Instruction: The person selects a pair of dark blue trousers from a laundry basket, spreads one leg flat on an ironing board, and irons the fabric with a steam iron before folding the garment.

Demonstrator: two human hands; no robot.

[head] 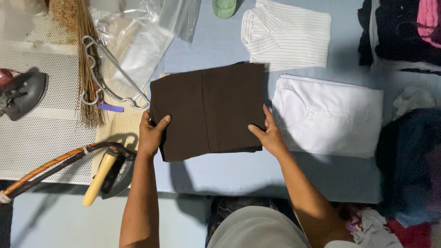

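On the pale blue ironing surface [229, 170], a folded dark brown garment [209, 110] lies flat. Left hand [150, 133] grips its left edge, thumb on top. Right hand [268, 133] clasps its right edge likewise. A folded white shirt [328, 115] lies just beside it.

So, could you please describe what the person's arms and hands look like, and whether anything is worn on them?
Both forearms are bare, with no sleeves in view. The left hand and right hand carry no gloves, and no rings, watch or bracelets show.
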